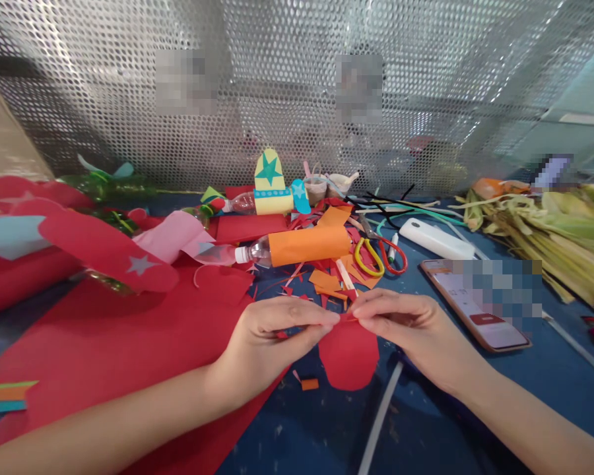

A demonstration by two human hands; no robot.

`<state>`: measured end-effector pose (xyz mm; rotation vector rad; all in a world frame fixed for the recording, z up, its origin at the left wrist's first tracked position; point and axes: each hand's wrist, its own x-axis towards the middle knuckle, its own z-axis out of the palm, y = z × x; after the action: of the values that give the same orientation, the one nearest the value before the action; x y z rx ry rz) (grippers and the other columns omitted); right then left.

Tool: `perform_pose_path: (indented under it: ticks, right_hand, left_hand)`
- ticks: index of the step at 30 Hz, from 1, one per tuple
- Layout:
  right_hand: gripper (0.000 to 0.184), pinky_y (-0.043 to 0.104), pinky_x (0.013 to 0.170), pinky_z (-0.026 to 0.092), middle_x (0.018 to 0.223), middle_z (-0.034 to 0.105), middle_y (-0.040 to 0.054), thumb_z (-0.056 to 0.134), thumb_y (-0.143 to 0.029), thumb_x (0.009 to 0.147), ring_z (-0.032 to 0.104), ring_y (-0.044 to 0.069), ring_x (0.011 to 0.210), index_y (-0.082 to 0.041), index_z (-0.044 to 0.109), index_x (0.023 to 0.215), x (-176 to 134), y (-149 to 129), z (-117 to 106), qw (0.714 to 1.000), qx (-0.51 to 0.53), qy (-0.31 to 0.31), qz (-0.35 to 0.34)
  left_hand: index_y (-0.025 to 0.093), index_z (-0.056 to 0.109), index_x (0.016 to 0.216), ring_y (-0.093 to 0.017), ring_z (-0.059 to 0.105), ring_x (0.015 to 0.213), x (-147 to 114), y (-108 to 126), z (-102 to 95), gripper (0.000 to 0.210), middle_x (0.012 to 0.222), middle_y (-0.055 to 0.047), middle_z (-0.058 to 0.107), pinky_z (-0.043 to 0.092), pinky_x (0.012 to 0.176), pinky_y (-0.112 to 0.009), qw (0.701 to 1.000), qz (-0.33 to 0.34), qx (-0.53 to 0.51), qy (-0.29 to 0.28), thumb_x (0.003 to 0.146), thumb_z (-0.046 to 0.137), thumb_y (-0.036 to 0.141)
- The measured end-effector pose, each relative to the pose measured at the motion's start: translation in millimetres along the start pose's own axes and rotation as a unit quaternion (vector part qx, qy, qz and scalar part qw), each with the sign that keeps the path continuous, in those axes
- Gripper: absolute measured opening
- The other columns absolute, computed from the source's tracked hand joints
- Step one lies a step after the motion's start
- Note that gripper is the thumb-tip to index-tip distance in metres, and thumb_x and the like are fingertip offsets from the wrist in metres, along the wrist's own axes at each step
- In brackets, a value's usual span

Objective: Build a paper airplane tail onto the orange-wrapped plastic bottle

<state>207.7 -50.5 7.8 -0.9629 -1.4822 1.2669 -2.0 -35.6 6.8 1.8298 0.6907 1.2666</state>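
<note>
A rounded red paper cutout (349,356) hangs between my two hands, above the dark blue table. My left hand (277,330) pinches its upper left edge between thumb and fingers. On the other side, my right hand (410,323) pinches the upper right edge. The paper's top edge looks folded over where the fingertips meet it. Just beyond lie a plastic bottle wrapped in orange paper (309,246), scissors with yellow and red handles (371,257) and orange paper scraps (327,282).
Large red paper sheets (129,356) cover the left side. A phone (475,310), a white glue gun or similar tool (435,239) and corn husks (539,231) lie right. A decorated bottle with a star (272,198) and paper cups (317,188) stand near the perforated metal wall (287,86).
</note>
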Motion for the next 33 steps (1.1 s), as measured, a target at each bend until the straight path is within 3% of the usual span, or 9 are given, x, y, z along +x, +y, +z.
perform_pose_path:
  ticks: [5,9,12,17,22,28,33]
  right_hand:
    - [0.016,0.017,0.077,0.049,0.089,0.072,-0.0052,0.069,-0.020,0.078,0.063,0.008,0.087,-0.035,0.075,0.082,-0.6,-0.8,-0.8,0.997,0.052,-0.022,0.051]
    - [0.006,0.017,0.073,0.049,0.083,0.071,-0.0040,0.071,-0.025,0.076,0.063,0.009,0.080,-0.030,0.074,0.079,0.1,-6.6,2.2,0.997,0.023,-0.007,0.069]
    - [0.003,0.020,0.073,0.051,0.083,0.070,-0.0016,0.069,-0.026,0.077,0.064,0.011,0.080,-0.026,0.072,0.077,-0.9,-8.5,5.4,0.998,-0.041,0.022,0.053]
    - [0.014,0.024,0.072,0.055,0.087,0.069,0.0008,0.066,-0.024,0.078,0.066,0.014,0.080,-0.024,0.064,0.092,-4.3,-6.6,7.3,0.991,-0.111,0.065,0.026]
    - [0.010,0.026,0.073,0.056,0.091,0.069,0.0021,0.060,-0.021,0.082,0.067,0.015,0.079,-0.024,0.064,0.091,-5.2,-6.8,8.9,0.971,-0.232,0.051,-0.013]
    - [0.011,0.023,0.073,0.053,0.086,0.070,0.0013,0.058,-0.016,0.084,0.066,0.014,0.079,-0.023,0.064,0.089,-9.5,-9.8,12.7,0.930,-0.344,0.024,-0.127]
    - [0.017,0.022,0.072,0.055,0.095,0.072,0.0009,0.056,-0.019,0.085,0.068,0.014,0.082,-0.025,0.068,0.096,-7.6,-11.6,8.0,0.946,-0.318,0.019,-0.062]
  left_hand:
    - [0.020,0.075,0.086,-0.009,0.070,0.074,1.9,1.8,-2.9,0.026,0.081,0.000,0.076,0.054,0.075,-0.011,0.999,0.033,0.021,-0.007,0.070,0.069,-0.001]
    - [0.017,0.075,0.086,-0.011,0.071,0.075,2.7,1.0,-4.0,0.023,0.081,-0.002,0.076,0.055,0.076,-0.013,0.998,0.049,0.035,-0.024,0.069,0.072,0.002]
    - [0.017,0.074,0.085,-0.011,0.070,0.075,1.1,-1.8,-2.6,0.021,0.080,-0.002,0.076,0.055,0.075,-0.013,0.998,0.040,0.052,-0.017,0.070,0.071,0.003]
    - [0.019,0.073,0.085,-0.010,0.070,0.074,-0.3,-5.5,3.2,0.021,0.080,0.000,0.075,0.054,0.073,-0.014,0.997,-0.011,0.076,0.003,0.073,0.066,0.004]
    - [0.019,0.072,0.082,-0.012,0.069,0.075,-0.3,-4.9,6.4,0.019,0.081,-0.001,0.075,0.054,0.072,-0.017,0.995,-0.054,0.083,0.002,0.075,0.062,0.004]
    - [0.020,0.071,0.083,-0.011,0.068,0.078,-2.7,-2.0,5.9,0.020,0.080,0.000,0.074,0.053,0.076,-0.017,0.994,-0.021,0.102,-0.029,0.076,0.060,0.004]
    - [0.021,0.073,0.084,-0.014,0.070,0.077,-1.5,-2.2,8.2,0.018,0.084,-0.001,0.075,0.056,0.074,-0.022,0.993,-0.112,0.039,-0.003,0.076,0.061,0.009]
